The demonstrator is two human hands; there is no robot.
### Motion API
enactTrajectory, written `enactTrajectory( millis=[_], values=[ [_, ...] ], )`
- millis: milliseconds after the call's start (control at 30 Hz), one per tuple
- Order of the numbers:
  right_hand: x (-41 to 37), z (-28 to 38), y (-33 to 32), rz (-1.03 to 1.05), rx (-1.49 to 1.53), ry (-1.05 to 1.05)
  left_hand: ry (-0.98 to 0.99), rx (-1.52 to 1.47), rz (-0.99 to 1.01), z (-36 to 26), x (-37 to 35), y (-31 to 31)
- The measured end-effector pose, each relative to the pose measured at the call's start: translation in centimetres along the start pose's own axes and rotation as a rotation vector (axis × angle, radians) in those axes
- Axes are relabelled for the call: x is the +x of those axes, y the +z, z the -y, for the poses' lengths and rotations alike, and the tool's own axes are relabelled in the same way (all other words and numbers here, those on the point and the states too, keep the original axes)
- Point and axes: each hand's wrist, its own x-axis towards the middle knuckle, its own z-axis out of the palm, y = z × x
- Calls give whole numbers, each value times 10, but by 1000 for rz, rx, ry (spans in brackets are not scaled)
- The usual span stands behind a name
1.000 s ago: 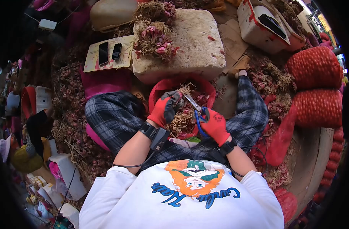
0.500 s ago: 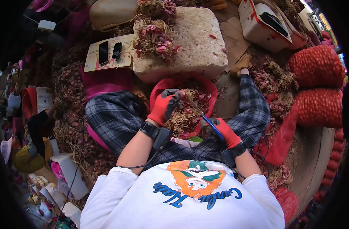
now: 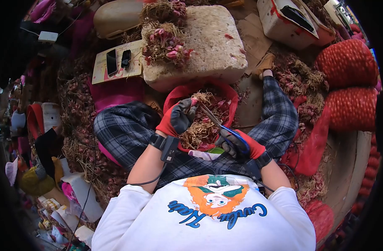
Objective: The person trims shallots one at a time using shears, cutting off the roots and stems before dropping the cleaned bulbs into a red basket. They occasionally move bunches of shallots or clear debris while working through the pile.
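Observation:
My left hand, in a red glove with a grey palm, is closed on a shallot with a tuft of dry fibres at its far end. Blue-handled scissors are in my gloved right hand, their blades reaching up and left to the dry tuft. Beneath both hands, a red mesh bag stands between my legs with its mouth spread, holding straw-like trimmings and reddish skins.
A foam block stands ahead, bearing shallot bunches. Left of it, a phone and a small black device lie on a board. Shallots heap at left; full red sacks are stacked right.
My left hand has shifted slightly down, and its palm has turned so the shallot's end shows. The scissors' handles have spread and the blades now sit closer to the tuft.

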Motion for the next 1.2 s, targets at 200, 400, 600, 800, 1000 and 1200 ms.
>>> enactTrajectory(
  millis=[200,400,600,800,1000,1200],
  values=[
    [14,-5,3,-76,48,-8,184,441,133,15,-7,3],
    [27,-26,-4,-44,185,-204,42,396,54,14,-14,14],
    [35,-43,-27,-237,-229,-122,367,841,11,11,-3,7],
    [26,-30,-12,-645,-862,-419,329,678,-125,7,-11,22],
    [21,-13,3,-633,-822,-423,267,627,-181,7,-14,23],
    [29,-24,1,-679,-818,-462,257,650,-113,8,-10,17]
  ],
)
